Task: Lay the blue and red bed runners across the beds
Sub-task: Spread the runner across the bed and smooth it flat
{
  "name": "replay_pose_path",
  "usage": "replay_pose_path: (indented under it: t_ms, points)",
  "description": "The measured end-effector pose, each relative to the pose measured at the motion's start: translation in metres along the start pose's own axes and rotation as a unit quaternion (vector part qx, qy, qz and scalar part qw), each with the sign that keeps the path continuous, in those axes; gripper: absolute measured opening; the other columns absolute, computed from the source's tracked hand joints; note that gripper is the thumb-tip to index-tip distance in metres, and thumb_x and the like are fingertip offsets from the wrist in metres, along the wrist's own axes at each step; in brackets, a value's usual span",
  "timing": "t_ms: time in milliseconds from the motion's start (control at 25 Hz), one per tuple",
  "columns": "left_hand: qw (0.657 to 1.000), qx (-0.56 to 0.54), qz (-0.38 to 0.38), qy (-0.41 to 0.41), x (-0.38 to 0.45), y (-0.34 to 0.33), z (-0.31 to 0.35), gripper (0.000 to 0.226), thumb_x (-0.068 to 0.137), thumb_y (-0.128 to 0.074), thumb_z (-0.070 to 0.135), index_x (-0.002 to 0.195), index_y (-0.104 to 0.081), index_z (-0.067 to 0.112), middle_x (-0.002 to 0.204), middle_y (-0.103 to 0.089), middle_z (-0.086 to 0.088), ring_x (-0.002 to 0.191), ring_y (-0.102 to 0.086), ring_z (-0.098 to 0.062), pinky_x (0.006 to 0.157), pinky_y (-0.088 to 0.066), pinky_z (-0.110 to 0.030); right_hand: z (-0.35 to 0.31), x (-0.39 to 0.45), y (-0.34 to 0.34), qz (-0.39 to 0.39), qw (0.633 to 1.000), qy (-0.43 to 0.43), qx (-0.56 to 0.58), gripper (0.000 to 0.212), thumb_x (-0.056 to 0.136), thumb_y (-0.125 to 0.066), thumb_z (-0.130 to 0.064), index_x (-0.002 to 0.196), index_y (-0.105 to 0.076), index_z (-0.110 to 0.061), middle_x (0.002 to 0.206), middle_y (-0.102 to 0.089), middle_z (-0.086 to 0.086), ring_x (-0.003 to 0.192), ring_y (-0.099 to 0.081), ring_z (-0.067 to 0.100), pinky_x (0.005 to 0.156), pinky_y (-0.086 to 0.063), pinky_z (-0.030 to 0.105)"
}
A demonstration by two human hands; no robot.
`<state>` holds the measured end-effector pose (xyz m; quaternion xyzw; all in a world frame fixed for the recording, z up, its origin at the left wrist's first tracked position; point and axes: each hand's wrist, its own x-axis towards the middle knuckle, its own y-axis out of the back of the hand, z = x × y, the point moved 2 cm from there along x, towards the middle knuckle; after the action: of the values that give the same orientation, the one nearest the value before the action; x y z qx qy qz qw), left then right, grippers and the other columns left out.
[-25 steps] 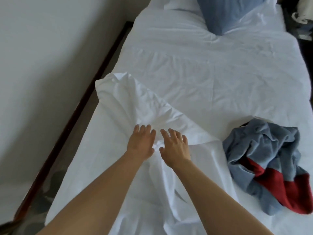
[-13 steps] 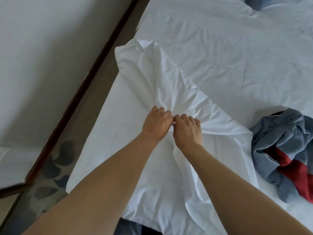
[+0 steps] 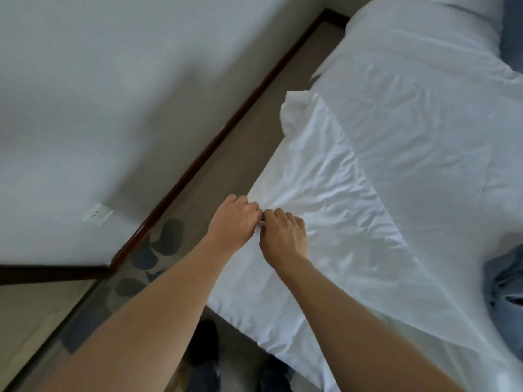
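Observation:
My left hand (image 3: 233, 220) and my right hand (image 3: 283, 237) sit knuckle to knuckle near the bed's left edge, both gripping a bunched fold of the white duvet (image 3: 334, 199). The fold runs from my hands up to a folded-over corner at the bed's left side. The crumpled blue and red bed runner (image 3: 506, 295) lies on the white bed (image 3: 424, 94) at the far right, mostly cut off by the frame edge; only blue cloth and a sliver of red show. Neither hand touches it.
A strip of patterned carpet (image 3: 158, 250) separates the bed from the white wall (image 3: 113, 94) with its dark skirting board. A wall socket (image 3: 97, 214) is low on the wall. Dark shoes show on the floor at the bottom. A blue pillow edge (image 3: 513, 38) is top right.
Both hands went from lying flat on the duvet to gripping a fold of it, then drew it toward the bed's left edge. The view swung left, pushing the runner toward the right frame edge.

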<state>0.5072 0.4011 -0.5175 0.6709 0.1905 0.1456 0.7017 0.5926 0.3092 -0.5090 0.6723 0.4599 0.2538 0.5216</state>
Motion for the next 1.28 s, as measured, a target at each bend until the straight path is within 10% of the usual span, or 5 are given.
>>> replay_pose_path:
  t_ms: [320, 760, 1000, 1280]
  points:
    - [0.991, -0.102, -0.054, 0.064, -0.15, -0.074, -0.104, 0.014, 0.094, -0.066, 0.033, 0.101, -0.074, 0.024, 0.097, -0.074, 0.005, 0.087, -0.068, -0.014, 0.088, -0.053, -0.032, -0.142, -0.042, -0.118, -0.1, 0.995, 0.031, -0.005, 0.014, 0.099, -0.051, -0.023, 0.105, -0.062, -0.017, 0.1, -0.064, 0.002, 0.092, -0.058, 0.023, 0.095, -0.045, 0.039]
    - [0.963, -0.208, -0.06, 0.16, -0.248, -0.192, -0.135, 0.007, 0.089, -0.071, 0.023, 0.082, -0.074, 0.02, 0.078, -0.074, 0.003, 0.064, -0.067, -0.011, 0.065, -0.057, -0.03, -0.196, -0.079, -0.229, -0.204, 0.968, 0.065, -0.13, 0.028, 0.094, -0.059, -0.028, 0.121, -0.062, -0.021, 0.116, -0.062, 0.005, 0.113, -0.054, 0.029, 0.115, -0.025, 0.051]
    - [0.985, -0.131, -0.055, 0.102, -0.178, -0.124, -0.117, 0.009, 0.076, -0.08, 0.014, 0.081, -0.073, 0.014, 0.081, -0.072, -0.004, 0.071, -0.069, -0.022, 0.065, -0.058, -0.034, -0.167, -0.066, -0.157, -0.14, 0.989, 0.037, -0.042, 0.024, 0.092, -0.059, -0.02, 0.115, -0.06, -0.016, 0.107, -0.061, 0.005, 0.1, -0.055, 0.025, 0.106, -0.038, 0.043]
    - [0.991, -0.122, -0.02, -0.051, -0.001, -0.008, 0.046, 0.015, 0.074, -0.064, 0.006, 0.071, -0.069, 0.02, 0.071, -0.067, 0.005, 0.063, -0.059, -0.02, 0.054, -0.039, -0.029, 0.015, -0.053, -0.011, 0.038, 0.99, -0.13, -0.046, 0.026, 0.082, -0.059, -0.01, 0.106, -0.065, -0.015, 0.095, -0.061, 0.003, 0.093, -0.058, 0.026, 0.106, -0.04, 0.045]
